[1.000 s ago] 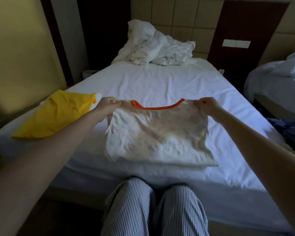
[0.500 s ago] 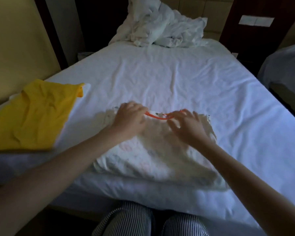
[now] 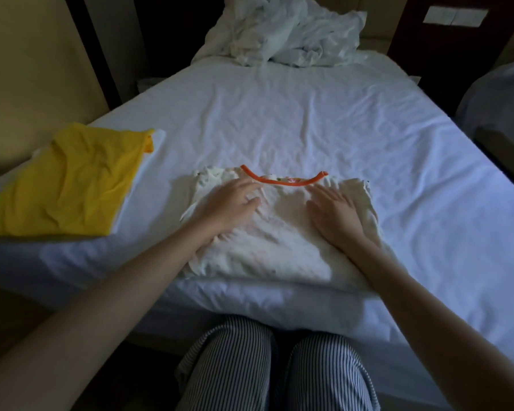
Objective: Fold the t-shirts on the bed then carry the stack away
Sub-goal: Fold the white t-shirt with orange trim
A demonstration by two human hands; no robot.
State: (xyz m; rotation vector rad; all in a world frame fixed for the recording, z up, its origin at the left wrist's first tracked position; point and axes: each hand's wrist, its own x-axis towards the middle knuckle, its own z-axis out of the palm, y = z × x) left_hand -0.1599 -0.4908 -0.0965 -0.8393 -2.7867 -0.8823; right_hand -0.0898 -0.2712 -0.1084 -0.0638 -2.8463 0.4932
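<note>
Left grip (image 3: 235,203) and right grip (image 3: 336,215) lie flat, fingers straight, on the white t-shirt (image 3: 264,247), pressing it onto the bed (image 3: 309,114) near its front edge, clasping nothing. Soft, light cloth likely sags; pinch both shoulders beside the orange collar (image 3: 282,181).

Reaching forward with both arms, pressing down with left hand (image 3: 233,203) and right hand (image 3: 340,216), palms flat, fingers straight, near each other.

White-sheeted bed (image 3: 309,120), cream t-shirt (image 3: 279,238) near edge, yellow t-shirt (image 3: 72,185) left, crumpled duvet (image 3: 285,34) far end
</note>
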